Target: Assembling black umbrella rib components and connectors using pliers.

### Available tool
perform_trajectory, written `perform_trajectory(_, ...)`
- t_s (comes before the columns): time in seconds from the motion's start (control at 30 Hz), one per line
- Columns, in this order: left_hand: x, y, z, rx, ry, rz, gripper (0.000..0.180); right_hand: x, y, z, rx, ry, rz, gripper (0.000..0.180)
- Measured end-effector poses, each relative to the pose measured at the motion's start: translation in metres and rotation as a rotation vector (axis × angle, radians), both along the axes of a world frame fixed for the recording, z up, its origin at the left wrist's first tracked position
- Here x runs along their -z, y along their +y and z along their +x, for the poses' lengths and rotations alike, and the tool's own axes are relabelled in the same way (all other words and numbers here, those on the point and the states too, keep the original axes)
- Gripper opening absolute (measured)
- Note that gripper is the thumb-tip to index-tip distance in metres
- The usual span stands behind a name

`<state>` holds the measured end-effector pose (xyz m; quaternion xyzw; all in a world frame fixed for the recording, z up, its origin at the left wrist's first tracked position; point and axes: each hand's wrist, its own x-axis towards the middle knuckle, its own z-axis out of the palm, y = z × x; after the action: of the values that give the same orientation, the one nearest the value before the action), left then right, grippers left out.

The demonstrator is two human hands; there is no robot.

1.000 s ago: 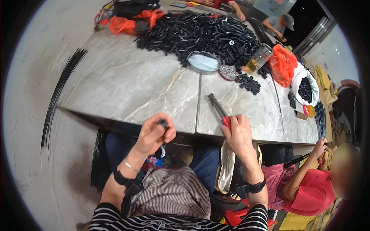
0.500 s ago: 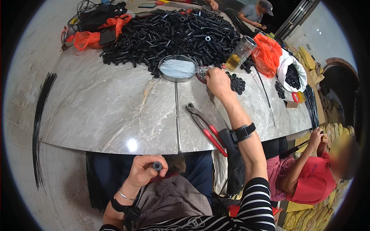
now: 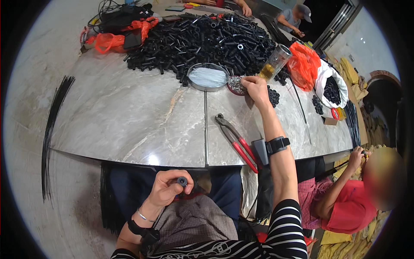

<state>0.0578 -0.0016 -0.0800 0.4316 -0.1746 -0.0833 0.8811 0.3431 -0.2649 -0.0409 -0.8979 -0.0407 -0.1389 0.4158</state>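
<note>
My left hand (image 3: 166, 190) is closed around a short black tube (image 3: 182, 181), held over my lap in front of the table edge. The tube's round open end faces up. My right hand (image 3: 256, 88) is at the right rim of a small red dish (image 3: 236, 85) of tiny shiny pieces, thumb and fingertips pinched together. Whatever is between them is too small to make out. Beside the dish stands a round metal tin (image 3: 208, 87) full of thin pale sticks. Small black rings (image 3: 273, 96) lie just past my right hand. Red-handled pincers (image 3: 237, 143) rest nearer me.
A big heap of black tubes (image 3: 202, 43) covers the table's far side. A jar of yellow liquid (image 3: 276, 62), an orange plastic bag (image 3: 303, 64) and a white sack (image 3: 321, 82) stand to the right. A co-worker in red (image 3: 351, 205) sits at right; others work beyond.
My right hand has drawn slightly right from over the dish, uncovering more of it. The left hand still holds the tube. The whole view has shifted a little.
</note>
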Motion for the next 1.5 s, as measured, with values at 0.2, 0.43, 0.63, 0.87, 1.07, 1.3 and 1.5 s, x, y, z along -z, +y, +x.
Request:
perform_trajectory(0.2, -0.009, -0.003, -0.009, -0.071, 0.044, 0.054, 0.049, -0.013, -0.011, 0.001, -0.044, 0.334, 0.643, 0.015)
perform_trajectory(0.43, 0.002, 0.0, -0.01, -0.019, 0.02, -0.034, 0.039, -0.016, -0.01, -0.001, -0.116, 0.373, 0.774, 0.017)
perform_trajectory(0.63, 0.006, 0.001, -0.004, -0.021, 0.012, -0.039, 0.037, -0.014, -0.01, 0.003, -0.148, 0.368, 0.891, 0.017)
perform_trajectory(0.87, 0.007, -0.001, -0.006, -0.021, 0.018, -0.032, 0.035, -0.018, -0.01, -0.003, -0.087, 0.417, 0.503, 0.019)
perform_trajectory(1.07, -0.001, -0.007, -0.013, -0.059, 0.03, -0.012, 0.029, -0.028, 0.001, -0.028, -0.151, 0.312, 0.329, 0.022)
perform_trajectory(1.3, -0.014, -0.011, -0.011, -0.269, 0.038, 0.133, 0.035, -0.046, 0.064, -0.203, -0.471, 0.223, 0.498, 0.017)
perform_trajectory(1.5, -0.019, -0.021, -0.027, -0.291, -0.074, 0.062, 0.038, -0.022, 0.094, -0.292, -0.549, 0.11, 0.667, 0.007)
